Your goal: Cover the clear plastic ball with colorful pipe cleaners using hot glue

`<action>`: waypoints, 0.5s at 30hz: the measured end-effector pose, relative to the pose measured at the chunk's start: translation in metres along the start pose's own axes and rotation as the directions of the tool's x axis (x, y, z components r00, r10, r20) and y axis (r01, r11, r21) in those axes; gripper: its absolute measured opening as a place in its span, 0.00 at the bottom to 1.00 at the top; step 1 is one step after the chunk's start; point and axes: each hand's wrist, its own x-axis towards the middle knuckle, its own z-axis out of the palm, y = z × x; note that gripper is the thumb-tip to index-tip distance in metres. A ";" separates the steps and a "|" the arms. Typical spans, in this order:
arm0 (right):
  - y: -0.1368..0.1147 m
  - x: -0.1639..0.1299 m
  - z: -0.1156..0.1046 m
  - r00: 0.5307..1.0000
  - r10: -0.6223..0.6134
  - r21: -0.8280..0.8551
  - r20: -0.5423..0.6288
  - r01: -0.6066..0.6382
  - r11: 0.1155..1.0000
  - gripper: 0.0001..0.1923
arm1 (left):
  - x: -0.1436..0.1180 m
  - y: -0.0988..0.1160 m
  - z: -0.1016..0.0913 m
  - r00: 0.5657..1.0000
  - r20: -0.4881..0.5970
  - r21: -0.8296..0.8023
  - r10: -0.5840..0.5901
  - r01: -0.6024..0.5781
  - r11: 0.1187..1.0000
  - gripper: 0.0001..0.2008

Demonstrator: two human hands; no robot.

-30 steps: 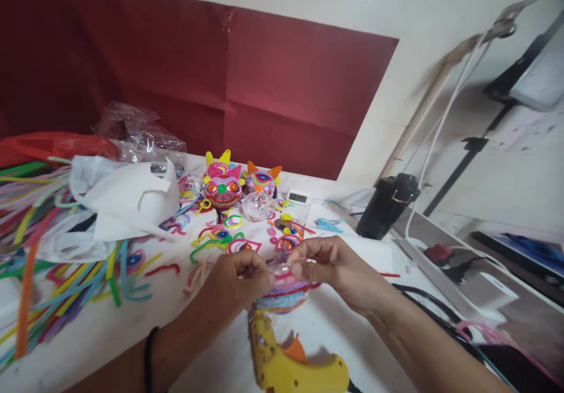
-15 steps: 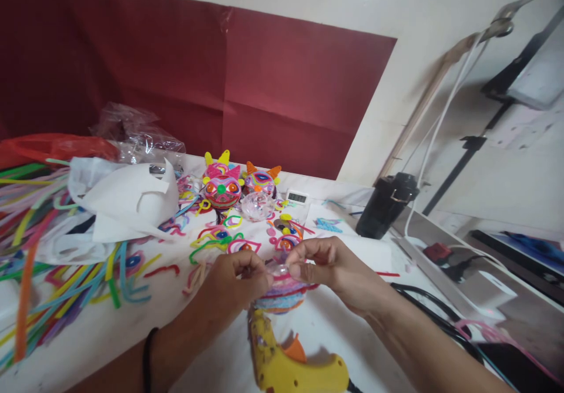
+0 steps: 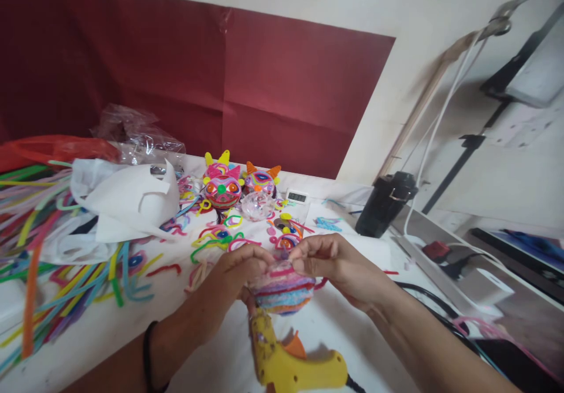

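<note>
Ball: a round ball wrapped in bands of pink, red, blue and orange pipe cleaner (image 3: 282, 290) is being held up just above the white table (image 3: 211, 352), between the two hands, right over the nose of the glue gun.
Left hand: the left hand (image 3: 240, 269) is curling around the ball's left side, fingers closed on it, knuckles facing the camera; a dark band is sitting on that wrist.
Right hand: the right hand (image 3: 328, 261) is gripping the ball from the right, its thumb and forefinger pinching at the top edge, where they are nearly meeting the left fingertips.
Glue gun: a yellow glue gun (image 3: 288, 363) with an orange trigger is lying on the table just below the ball, its glue-crusted nozzle pointing up toward the hands.
Loose shapes: small bent pipe cleaner pieces (image 3: 220, 237) are lying scattered just beyond the hands.
Finished faces: two decorated balls with ears (image 3: 222, 184) are standing farther back, a clear plastic dome (image 3: 258, 205) just in front of them.
Timer: a small white digital display (image 3: 297, 197) is standing to their right.
Pipe cleaners: a big heap of long coloured stems (image 3: 39, 252) is spreading across the left of the table, white paper (image 3: 127, 199) lying on top.
Black cup: a dark container (image 3: 383, 204) is standing at the right, well apart from the hands.
</note>
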 end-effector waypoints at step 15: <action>0.003 -0.006 0.013 0.998 -0.029 -0.120 0.052 0.035 0.992 0.14 | -0.005 0.004 0.000 0.945 0.116 0.555 0.305 -0.316 0.769 0.10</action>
